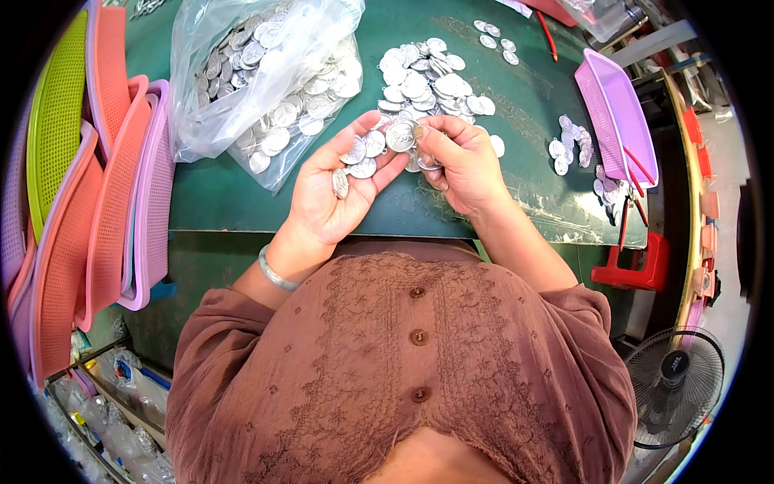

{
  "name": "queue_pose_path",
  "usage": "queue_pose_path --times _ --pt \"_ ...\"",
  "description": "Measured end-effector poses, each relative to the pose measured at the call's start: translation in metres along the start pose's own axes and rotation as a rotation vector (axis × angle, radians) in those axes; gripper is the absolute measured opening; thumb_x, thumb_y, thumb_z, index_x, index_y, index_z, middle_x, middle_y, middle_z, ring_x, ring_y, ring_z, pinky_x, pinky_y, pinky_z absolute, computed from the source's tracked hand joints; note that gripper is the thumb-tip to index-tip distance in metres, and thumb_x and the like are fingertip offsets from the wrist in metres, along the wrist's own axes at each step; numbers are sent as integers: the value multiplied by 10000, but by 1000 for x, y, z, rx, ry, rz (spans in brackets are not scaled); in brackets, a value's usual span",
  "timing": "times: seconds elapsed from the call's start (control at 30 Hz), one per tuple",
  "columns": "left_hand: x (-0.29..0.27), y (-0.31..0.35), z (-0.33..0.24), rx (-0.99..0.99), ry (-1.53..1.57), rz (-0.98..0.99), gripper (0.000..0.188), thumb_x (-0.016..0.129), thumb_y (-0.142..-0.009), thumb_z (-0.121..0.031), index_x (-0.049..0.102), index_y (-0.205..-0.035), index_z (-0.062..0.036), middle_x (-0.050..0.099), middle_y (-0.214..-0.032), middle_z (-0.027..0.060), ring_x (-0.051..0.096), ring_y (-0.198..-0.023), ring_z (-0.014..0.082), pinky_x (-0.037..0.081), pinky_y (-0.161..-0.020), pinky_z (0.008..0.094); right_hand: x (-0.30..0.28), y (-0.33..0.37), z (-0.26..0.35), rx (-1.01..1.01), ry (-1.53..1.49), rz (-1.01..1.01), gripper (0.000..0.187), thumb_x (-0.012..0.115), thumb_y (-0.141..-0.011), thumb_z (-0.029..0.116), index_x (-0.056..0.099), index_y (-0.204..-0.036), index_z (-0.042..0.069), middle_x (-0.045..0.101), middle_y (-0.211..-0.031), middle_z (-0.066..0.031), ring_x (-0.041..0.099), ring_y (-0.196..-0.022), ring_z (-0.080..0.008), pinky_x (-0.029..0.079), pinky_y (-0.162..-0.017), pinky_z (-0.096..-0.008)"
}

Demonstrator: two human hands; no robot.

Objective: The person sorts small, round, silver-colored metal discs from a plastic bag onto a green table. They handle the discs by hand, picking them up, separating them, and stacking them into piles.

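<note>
Pinching a disc (400, 136) with my right hand (461, 160), I cup more in my left hand (324, 200); bag (193, 117) and pile (421, 79) crowd ahead, basket (598, 109) right.

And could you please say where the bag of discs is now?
In the head view, the bag lies on the table, at left, between the baskets and the loose discs.

A scuffed green table (520, 121) stands in bright light — at the right, a red stool (655, 262) and a black fan (676, 365).
</note>
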State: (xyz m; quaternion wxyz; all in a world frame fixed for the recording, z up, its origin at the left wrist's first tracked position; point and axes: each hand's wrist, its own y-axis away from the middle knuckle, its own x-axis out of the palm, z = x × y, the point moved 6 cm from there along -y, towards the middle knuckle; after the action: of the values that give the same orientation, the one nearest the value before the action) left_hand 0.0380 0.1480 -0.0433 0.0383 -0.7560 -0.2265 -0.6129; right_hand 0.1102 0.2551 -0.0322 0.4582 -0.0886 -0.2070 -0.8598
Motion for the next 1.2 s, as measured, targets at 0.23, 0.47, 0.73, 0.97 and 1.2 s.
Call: queue_pose_path --times 0.23,0.47,0.73,0.97,1.2 --pt "-3 0 1 38 -352 -149 235 564 -792 -19 475 -1008 12 556 -853 90 565 -730 152 472 -596 228 0 0 -2 -9 -48 -40 142 606 -770 133 568 -850 22 497 -598 6 403 -458 -42 279 -385 -162" --pt "-8 -5 -2 109 -434 -213 146 553 -794 -5 498 -929 0 546 -787 77 508 -623 110 417 -496 197 3 1 -9 53 -146 -7 132 617 -769 138 554 -831 39 487 -602 3 412 -459 -56 278 -370 -157" --pt "-6 -3 -8 206 -510 -213 118 600 -762 -14 535 -860 -5 546 -713 54 498 -590 108 387 -498 217 4 0 -11 84 -179 29 153 631 -767 140 550 -842 34 488 -603 -4 417 -465 -60 278 -366 -158" --pt "-5 -2 -8 221 -551 -209 137 607 -759 -22 541 -878 -4 552 -721 57 500 -574 114 383 -488 223 3 -1 -11 83 -107 35 158 630 -764 133 546 -835 20 491 -602 -10 414 -456 -61 272 -361 -164" --pt "-8 -5 -10 115 -569 -186 114 579 -800 -100 536 -851 -8 556 -722 58 493 -559 102 368 -442 208 4 -2 -10 136 -85 67 143 612 -778 145 544 -804 22 481 -585 -6 402 -444 -61 260 -350 -178"
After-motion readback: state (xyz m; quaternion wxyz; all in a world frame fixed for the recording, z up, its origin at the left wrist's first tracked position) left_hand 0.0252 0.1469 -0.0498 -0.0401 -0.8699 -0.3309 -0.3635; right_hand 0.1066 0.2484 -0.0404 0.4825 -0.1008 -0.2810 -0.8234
